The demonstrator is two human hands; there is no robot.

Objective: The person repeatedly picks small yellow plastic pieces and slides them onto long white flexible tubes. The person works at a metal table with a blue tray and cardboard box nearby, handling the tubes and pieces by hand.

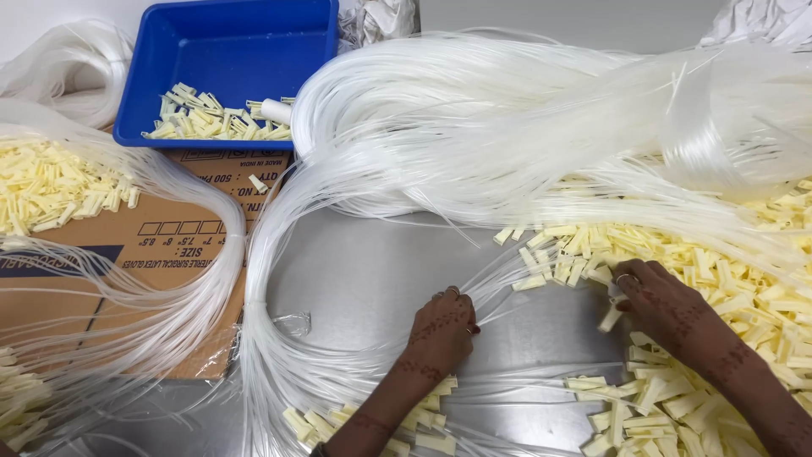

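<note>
Our left hand (440,326) pinched thin clear tubes (507,271) to keep them apart from the bundle. Our right hand (655,296) pinched one yellow clip (611,318) beside the heap (744,279), within easy reach.

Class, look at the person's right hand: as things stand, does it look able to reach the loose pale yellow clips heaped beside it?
Probably yes. The right hand already rests at the edge of the pale yellow clips on the steel table, and nothing lies between them; only thin clear tubing drapes over the heap's far side.

Bare forearms, henna patterns on left hand (440,330) and right hand (668,303), perhaps finger rings.
</note>
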